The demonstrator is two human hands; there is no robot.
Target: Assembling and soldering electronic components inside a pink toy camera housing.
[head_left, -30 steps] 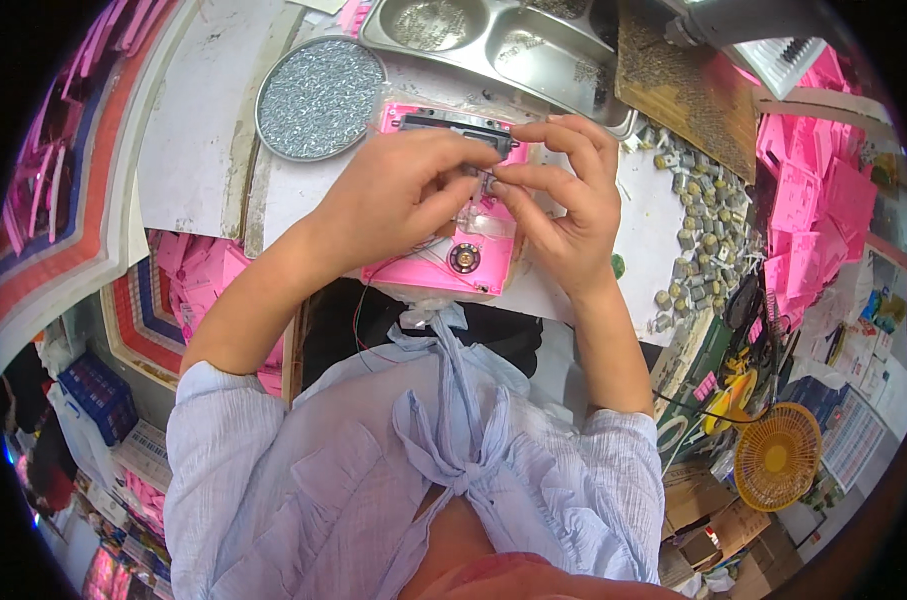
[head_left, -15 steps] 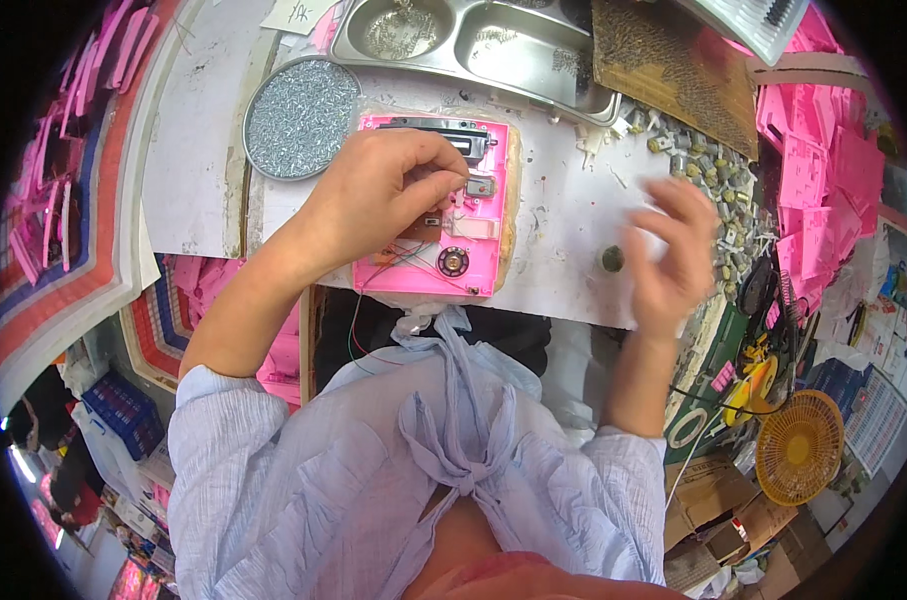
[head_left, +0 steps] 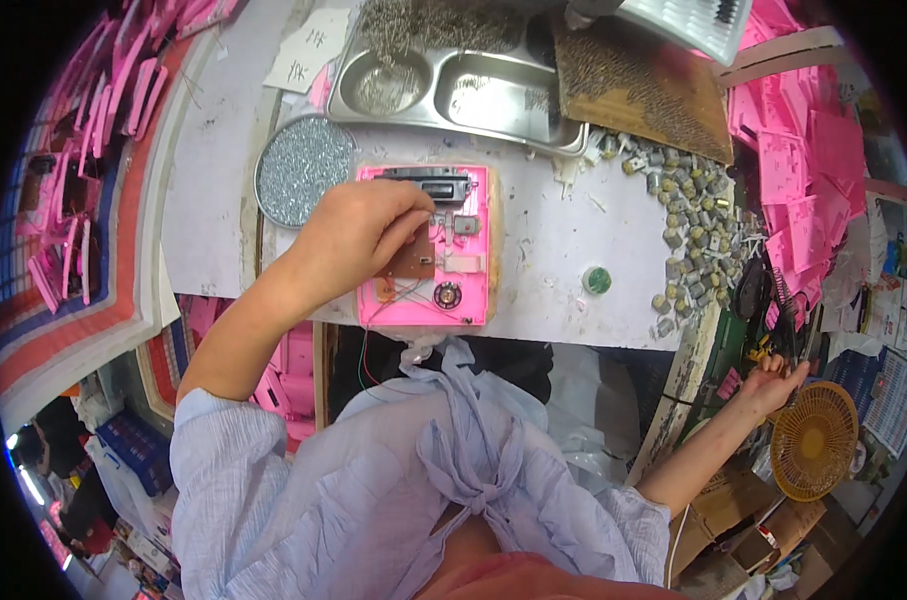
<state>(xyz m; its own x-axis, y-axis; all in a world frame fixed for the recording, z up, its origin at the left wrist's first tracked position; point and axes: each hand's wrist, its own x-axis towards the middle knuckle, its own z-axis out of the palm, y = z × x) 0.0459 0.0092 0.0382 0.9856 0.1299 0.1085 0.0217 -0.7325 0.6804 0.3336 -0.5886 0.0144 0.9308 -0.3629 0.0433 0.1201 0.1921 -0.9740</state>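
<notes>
A pink plastic casing lies on a pad in front of me, with a black slotted part, a small motor, a brown circuit board, a round speaker and thin wires in it. Over its upper left part, my left hand is closed in a pinch; what its fingertips hold, if anything, is hidden. My right hand is stretched far out to the right, beside a yellow basket-like round grille. Its thumb stands apart from its curled fingers, near a small yellow thing partly covered by them.
A round tin of small screws stands left of the casing. Behind are a steel compartment tray and a board covered with small metal pieces. Several small motors lie at right, near a green round piece. Pink parts pile beyond.
My right hand has moved from above the table out to the far right and lower. My left hand stays pinched over the casing. The whole view has shifted somewhat.
</notes>
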